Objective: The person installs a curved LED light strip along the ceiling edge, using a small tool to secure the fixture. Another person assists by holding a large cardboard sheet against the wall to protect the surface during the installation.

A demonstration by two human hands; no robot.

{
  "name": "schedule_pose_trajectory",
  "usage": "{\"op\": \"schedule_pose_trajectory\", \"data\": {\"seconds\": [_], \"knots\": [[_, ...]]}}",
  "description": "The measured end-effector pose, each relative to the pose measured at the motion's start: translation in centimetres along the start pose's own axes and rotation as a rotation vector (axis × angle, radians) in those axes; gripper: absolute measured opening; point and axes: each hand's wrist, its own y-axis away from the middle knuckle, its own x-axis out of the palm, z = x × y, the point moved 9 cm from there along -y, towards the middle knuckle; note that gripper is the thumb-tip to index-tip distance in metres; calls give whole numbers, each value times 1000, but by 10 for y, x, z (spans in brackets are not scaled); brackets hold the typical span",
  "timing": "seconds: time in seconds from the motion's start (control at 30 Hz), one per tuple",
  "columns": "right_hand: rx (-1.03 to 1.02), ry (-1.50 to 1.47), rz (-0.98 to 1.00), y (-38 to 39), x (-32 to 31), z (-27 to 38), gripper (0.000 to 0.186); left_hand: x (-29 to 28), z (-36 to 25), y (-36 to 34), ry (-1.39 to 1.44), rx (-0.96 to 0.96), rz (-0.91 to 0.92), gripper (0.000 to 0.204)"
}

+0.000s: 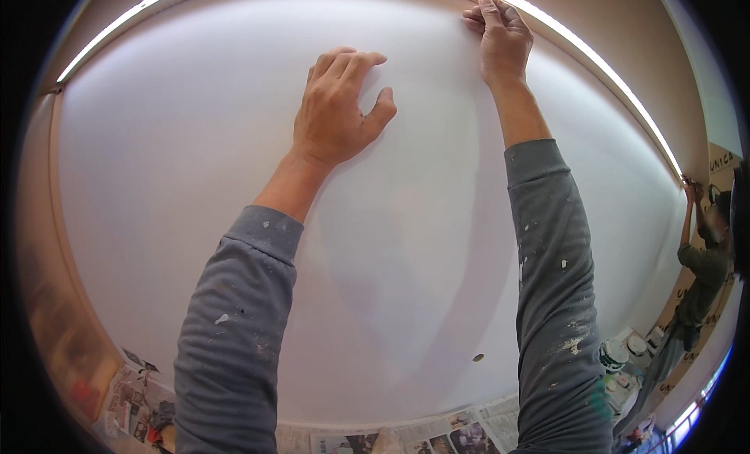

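A large smooth white panel (406, 220) fills most of the view in front of me. My left hand (336, 110) is raised before its upper middle, thumb apart from the loosely bent fingers, with nothing in it. I cannot tell whether it touches the panel. Higher up and to the right, my right hand (504, 40) is closed in a pinch beside the panel's top edge. A thin dark tip shows above its fingers, at the picture's upper rim; what it belongs to is hidden. Both grey sleeves carry paint spots.
A lit strip (594, 52) runs along the top right edge, another light strip (117, 32) along the top left. Newspaper sheets (422, 434) line the bottom. At the far right another person (703, 274) works with raised hands, near tubs (617, 356). A small hole-like oval (478, 358) marks the panel.
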Motion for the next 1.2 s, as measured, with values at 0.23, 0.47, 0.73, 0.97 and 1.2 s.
{"op": "schedule_pose_trajectory", "data": {"seconds": [0.23,0.47,0.73,0.97,1.2], "knots": [[84,19,-103,-3,-1,-4,19,3,2,2,-3,-11,5,32],[69,-4,-73,-3,1,-5,17,1,2,3,9,-10,-9,31],[49,29,-71,-3,2,-6,19,2,3,3,-2,-9,-17,31],[3,13,-33,-4,4,-8,18,2,3,4,3,-14,-10,30],[-6,38,-6,-4,7,-9,17,5,5,5,5,-21,-2,30]]}}
